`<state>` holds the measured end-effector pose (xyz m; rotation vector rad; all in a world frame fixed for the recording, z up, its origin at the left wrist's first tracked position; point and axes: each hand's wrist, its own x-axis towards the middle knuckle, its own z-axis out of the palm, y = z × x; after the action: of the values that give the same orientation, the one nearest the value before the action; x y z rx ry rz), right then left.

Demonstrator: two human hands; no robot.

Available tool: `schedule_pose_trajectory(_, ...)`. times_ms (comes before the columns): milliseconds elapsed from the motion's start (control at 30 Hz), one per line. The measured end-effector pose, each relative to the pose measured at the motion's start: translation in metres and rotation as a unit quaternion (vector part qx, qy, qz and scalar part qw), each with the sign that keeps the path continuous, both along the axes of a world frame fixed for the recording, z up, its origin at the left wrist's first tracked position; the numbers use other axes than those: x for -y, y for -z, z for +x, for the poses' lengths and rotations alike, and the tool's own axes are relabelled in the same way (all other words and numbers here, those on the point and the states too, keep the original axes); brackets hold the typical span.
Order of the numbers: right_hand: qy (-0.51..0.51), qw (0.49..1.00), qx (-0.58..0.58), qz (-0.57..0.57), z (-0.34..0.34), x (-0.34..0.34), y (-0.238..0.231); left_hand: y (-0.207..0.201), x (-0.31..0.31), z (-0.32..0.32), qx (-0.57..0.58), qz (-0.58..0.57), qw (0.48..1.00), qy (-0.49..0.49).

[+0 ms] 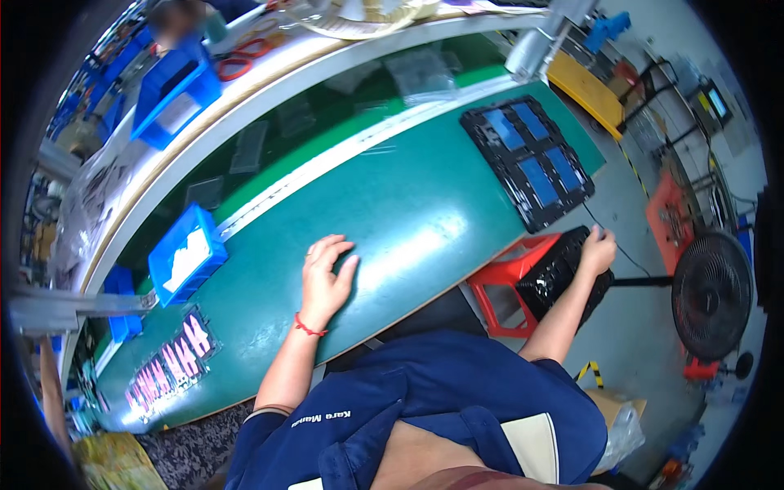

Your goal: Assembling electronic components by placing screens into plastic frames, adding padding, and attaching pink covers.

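My left hand (329,276), a red cord round its wrist, is over the green tabletop (392,237) with its fingers apart and nothing in them. At the right, beyond the table's front edge, my right hand (599,251) has its fingers curled on the corner of a black plastic frame (545,282). That frame lies tilted on a red stool (495,300), partly covered by my forearm. A second black frame (528,161) with several blue rectangular panels lies on the table's right end, just beyond my right hand.
Blue bins (188,255) stand at the left; one holds white pieces. Pink-and-white parts (170,367) lie in rows at the near left. Behind is a raised shelf (269,96) with a blue bin and red rings. A black fan (712,296) and yellow platform (585,94) stand right.
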<state>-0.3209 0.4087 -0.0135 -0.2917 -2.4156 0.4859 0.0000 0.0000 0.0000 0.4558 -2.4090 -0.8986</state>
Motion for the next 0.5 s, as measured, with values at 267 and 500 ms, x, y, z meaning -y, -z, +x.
schedule_pose_trajectory(267,-0.469,0.882,0.020,0.041,-0.006,0.309,-0.078,0.009,-0.010,-0.028,-0.050,0.090,0.993,0.054)
schedule_pose_trajectory(500,-0.363,0.907,0.099,0.190,-0.038,0.422,-0.036,0.009,0.004,-0.016,-0.050,0.093,0.987,0.124)
